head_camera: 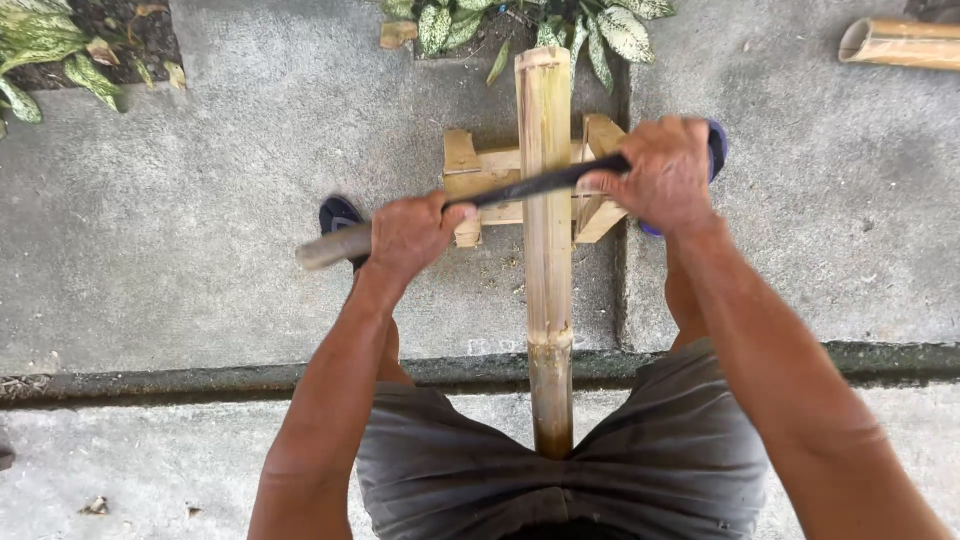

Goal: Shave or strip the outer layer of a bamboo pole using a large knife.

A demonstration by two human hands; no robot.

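Head view: we have both hands closed on a long dark blade with a pale handle [470, 200] — left hand [415, 235] wrapped round the handle, right hand [665, 172] gripping the far end. It lies across a yellow-green bamboo pole [547, 230] resting on a small wooden trestle [465, 170] on the grey concrete ground [200, 220], its near end between our legs. We judge the scraping stroke is in hand; next calls for an even pull along the pole.

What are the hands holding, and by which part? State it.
Both hold one long knife laid across the bamboo pole: left hand on its handle end, right hand on the far blade end.
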